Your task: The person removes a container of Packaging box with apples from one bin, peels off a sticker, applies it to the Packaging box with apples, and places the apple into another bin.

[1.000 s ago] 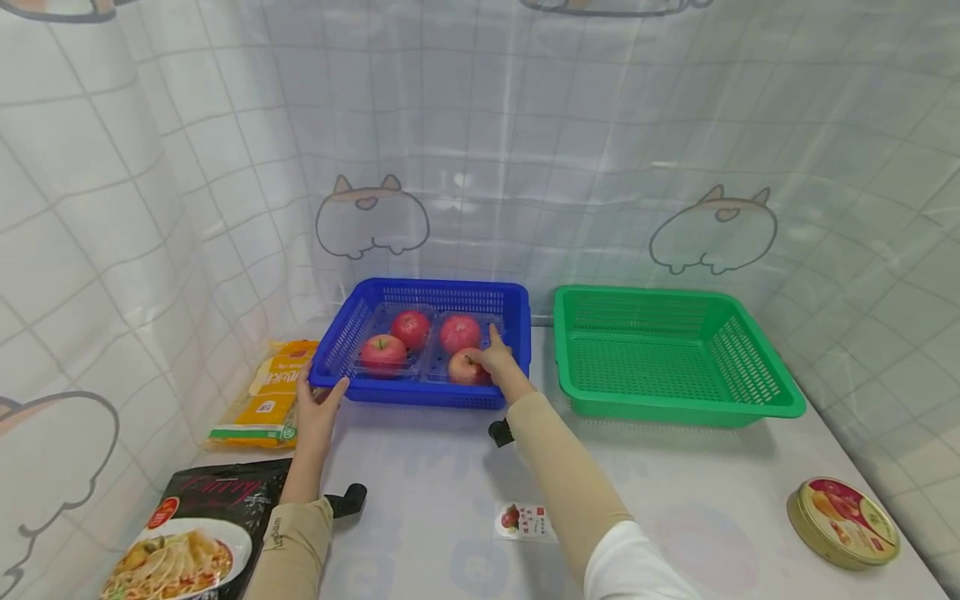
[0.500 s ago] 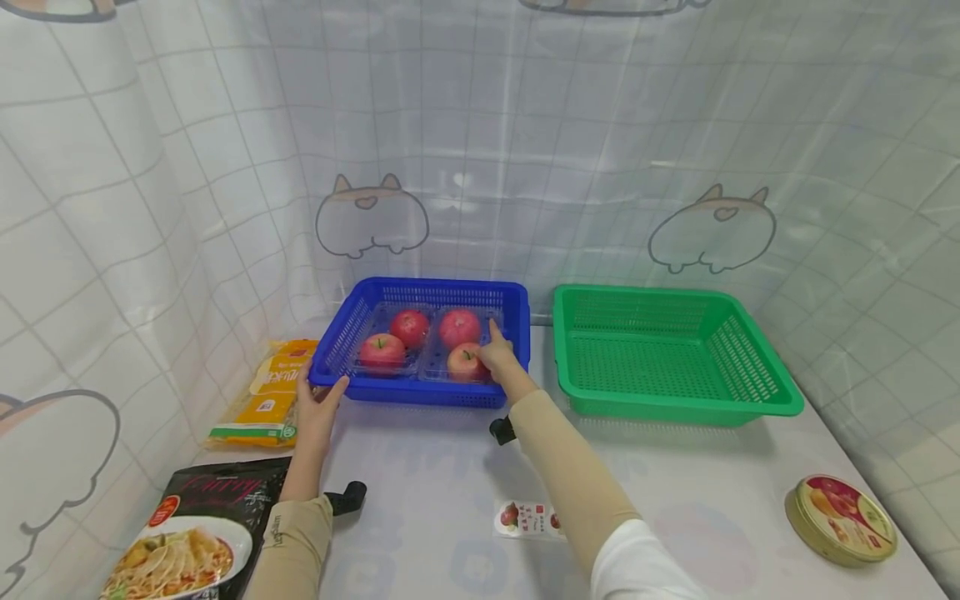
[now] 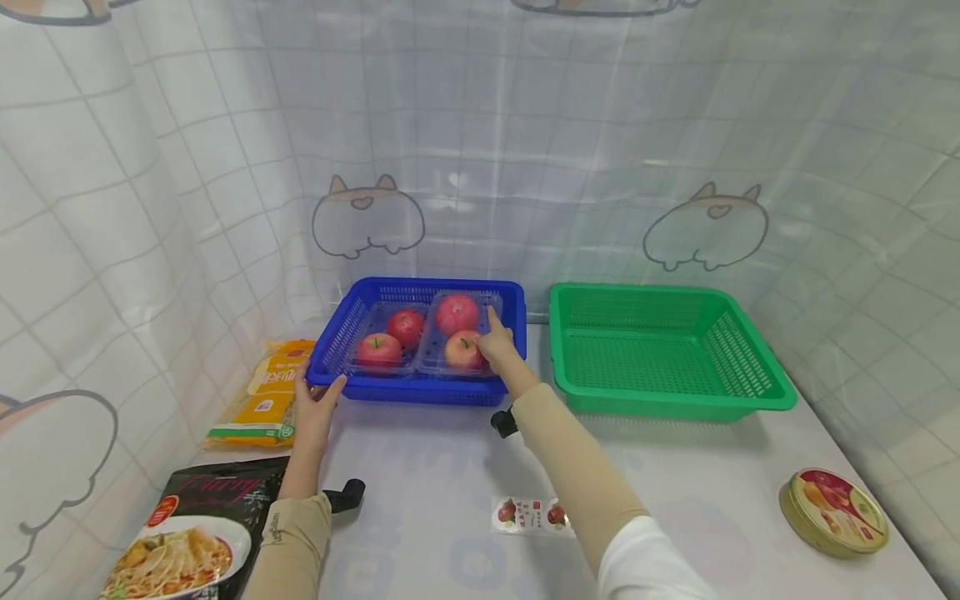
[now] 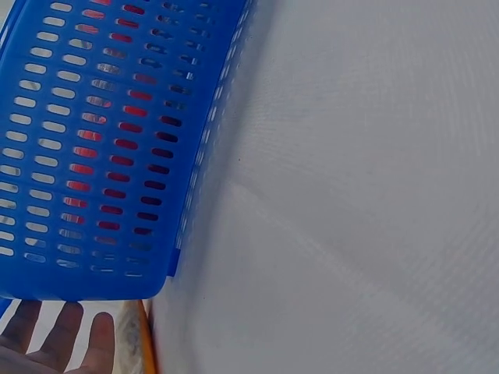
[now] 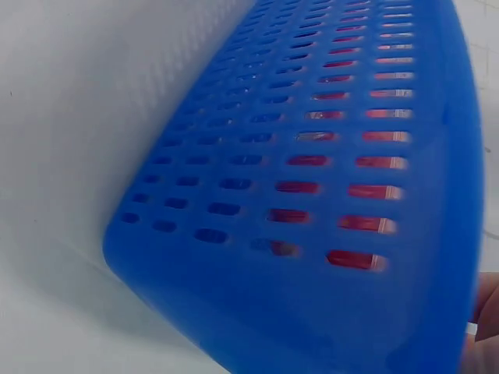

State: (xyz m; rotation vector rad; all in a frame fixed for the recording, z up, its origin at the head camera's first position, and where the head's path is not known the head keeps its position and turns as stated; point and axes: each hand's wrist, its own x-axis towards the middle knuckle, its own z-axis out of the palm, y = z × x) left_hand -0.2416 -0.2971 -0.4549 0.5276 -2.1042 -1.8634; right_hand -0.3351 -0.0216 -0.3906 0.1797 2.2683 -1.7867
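In the head view, a blue basket (image 3: pixel 427 388) holds two clear plastic fruit trays side by side, each with two red apples. My right hand (image 3: pixel 506 350) grips the right edge of the right-hand tray (image 3: pixel 430 357), which is raised a little above its neighbour. Its front apple (image 3: pixel 463 350) lies next to my thumb. The left-hand tray (image 3: pixel 350 365) stays low in the basket. At the basket's front left corner, my left hand (image 3: pixel 315 410) holds the rim. In the left wrist view, its fingers (image 4: pixel 61 336) show beside the blue wall; the right wrist view hides most of the right hand.
A green basket (image 3: pixel 678 408) stands to the right of the blue one. On the left lie a yellow food bag (image 3: pixel 273 392) and a black noodle packet (image 3: pixel 217 492). A round tin (image 3: pixel 836 512) sits at the right, and a printed label (image 3: pixel 528 516) lies near the front.
My right hand has lifted the right-hand tray slightly, and its apples have risen with it. My left hand has kept its place on the basket corner.
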